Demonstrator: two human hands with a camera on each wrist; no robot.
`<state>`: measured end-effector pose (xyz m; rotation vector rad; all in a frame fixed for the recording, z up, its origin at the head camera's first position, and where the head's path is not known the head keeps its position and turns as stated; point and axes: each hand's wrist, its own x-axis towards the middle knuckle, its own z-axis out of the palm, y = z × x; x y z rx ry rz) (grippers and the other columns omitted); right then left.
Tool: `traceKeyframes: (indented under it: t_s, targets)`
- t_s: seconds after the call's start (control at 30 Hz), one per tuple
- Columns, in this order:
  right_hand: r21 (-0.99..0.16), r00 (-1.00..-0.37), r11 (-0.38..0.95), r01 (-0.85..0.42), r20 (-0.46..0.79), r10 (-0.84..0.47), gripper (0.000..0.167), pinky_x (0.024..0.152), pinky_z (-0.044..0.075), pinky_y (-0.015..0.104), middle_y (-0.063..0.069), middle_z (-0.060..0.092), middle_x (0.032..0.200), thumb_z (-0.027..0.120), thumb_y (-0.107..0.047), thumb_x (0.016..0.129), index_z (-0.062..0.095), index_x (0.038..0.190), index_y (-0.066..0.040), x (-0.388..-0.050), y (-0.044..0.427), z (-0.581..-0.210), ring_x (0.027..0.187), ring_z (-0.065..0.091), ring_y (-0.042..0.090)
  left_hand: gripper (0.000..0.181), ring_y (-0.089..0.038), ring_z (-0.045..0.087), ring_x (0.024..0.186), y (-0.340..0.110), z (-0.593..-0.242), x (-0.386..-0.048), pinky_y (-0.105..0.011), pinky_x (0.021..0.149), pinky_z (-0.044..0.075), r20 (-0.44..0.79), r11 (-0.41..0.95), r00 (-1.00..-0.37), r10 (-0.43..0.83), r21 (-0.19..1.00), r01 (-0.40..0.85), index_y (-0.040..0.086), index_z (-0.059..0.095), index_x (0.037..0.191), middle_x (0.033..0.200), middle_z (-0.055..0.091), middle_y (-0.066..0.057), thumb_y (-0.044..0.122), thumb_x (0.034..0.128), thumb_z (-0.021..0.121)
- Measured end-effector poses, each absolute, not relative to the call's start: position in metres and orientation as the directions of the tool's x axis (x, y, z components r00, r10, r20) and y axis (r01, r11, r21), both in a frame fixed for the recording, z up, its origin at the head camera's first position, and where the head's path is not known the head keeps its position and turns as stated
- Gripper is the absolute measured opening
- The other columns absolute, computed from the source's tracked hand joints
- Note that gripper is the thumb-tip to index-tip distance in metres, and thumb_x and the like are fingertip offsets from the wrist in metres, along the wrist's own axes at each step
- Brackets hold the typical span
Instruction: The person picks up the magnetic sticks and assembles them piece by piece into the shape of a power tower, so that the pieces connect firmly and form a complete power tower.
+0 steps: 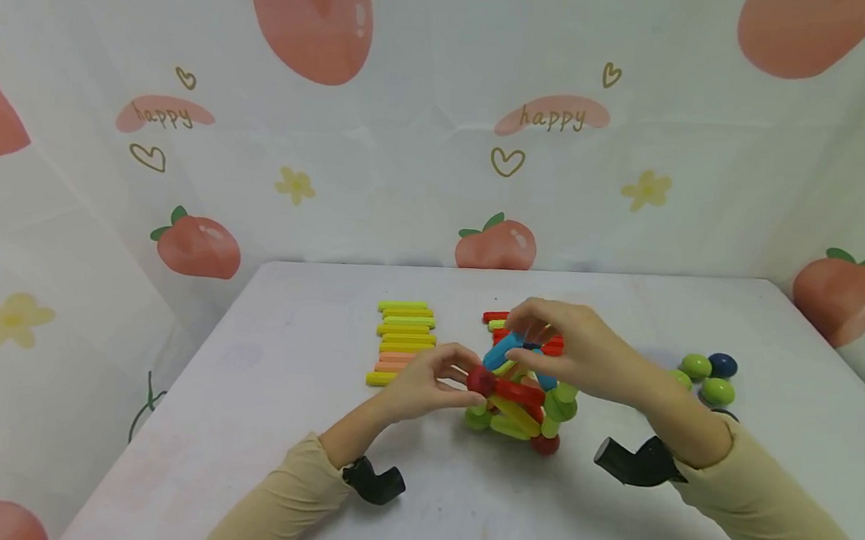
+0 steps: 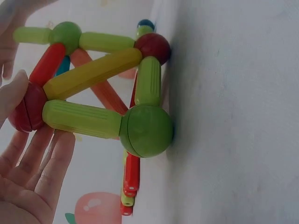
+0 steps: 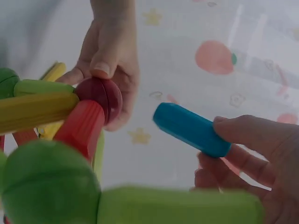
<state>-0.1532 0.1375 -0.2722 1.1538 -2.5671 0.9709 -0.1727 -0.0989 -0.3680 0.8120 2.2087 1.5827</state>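
A cage-like structure of coloured rods and balls (image 1: 516, 415) stands on the table, below and between the hands. My left hand (image 1: 426, 381) grips the red ball (image 3: 91, 91) at its upper left corner, thumb on one side and fingers on the other. Over the structure, my right hand (image 1: 584, 349) pinches a blue rod (image 3: 189, 128) between thumb and fingers. The rod's free end points towards that red ball, with a gap between them. A green ball (image 2: 147, 130) at a lower corner touches the tabletop. In the head view, the right hand hides part of the structure's far side.
Yellow and orange rods (image 1: 406, 329) lie in a column at the back left. Red rods (image 1: 496, 316) sit behind the structure, partly hidden. To the right are several green balls (image 1: 717, 391) and a dark blue ball (image 1: 722, 365). A printed cloth (image 1: 408, 178) hangs behind the table.
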Motion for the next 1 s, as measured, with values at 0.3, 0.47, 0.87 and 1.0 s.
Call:
traceKeyframes:
  t_s: [0.3,0.47,0.87,1.0]
  targets:
    - [-0.399,-0.699,0.579,-0.711,0.315,-0.642,0.021,0.077,0.053,0.027,-0.008,0.067,0.086,0.075,-0.015,0.077,0.067,0.097,-0.014,-0.151,0.12,-0.273,0.079,0.062,0.008,0.038,-0.022,0.061,0.102,-0.094,-0.365,-0.171,-0.026,0.083,0.055,0.053,0.238,-0.79,0.611,0.939,0.247,0.004,0.053,0.117,0.116,0.056,-0.015,0.013,0.0841,0.069]
    - [-0.381,-0.682,0.567,-0.73,0.352,-0.641,0.021,0.078,0.053,0.029,-0.009,0.069,0.085,0.076,-0.016,0.077,0.068,0.096,-0.014,-0.15,0.117,-0.275,0.077,0.062,0.005,0.038,-0.022,0.061,0.102,-0.094,-0.365,-0.171,-0.025,0.083,0.055,0.068,0.228,-0.781,0.621,0.937,0.264,0.004,0.052,0.118,0.117,0.056,-0.016,0.011,0.0843,0.068]
    - [-0.433,-0.716,0.572,-0.697,0.464,-0.521,0.023,0.07,0.055,0.021,0.0,0.069,0.093,0.071,-0.007,0.08,0.066,0.102,-0.009,-0.156,0.155,-0.274,0.076,0.06,0.005,0.039,-0.021,0.06,0.103,-0.1,-0.365,-0.171,-0.024,0.084,0.055,0.056,0.256,-0.791,0.61,0.93,0.263,0.006,0.052,0.119,0.115,0.057,-0.014,0.016,0.0844,0.069]
    - [-0.493,-0.828,0.665,-0.561,0.347,-0.44,0.018,0.07,0.052,0.017,0.001,0.068,0.096,0.068,-0.013,0.085,0.066,0.103,-0.011,-0.162,0.193,-0.278,0.08,0.059,0.009,0.04,-0.021,0.059,0.106,-0.108,-0.364,-0.171,-0.024,0.085,0.054,0.028,0.296,-0.812,0.582,0.923,0.245,0.008,0.053,0.12,0.117,0.058,-0.012,0.02,0.0846,0.069]
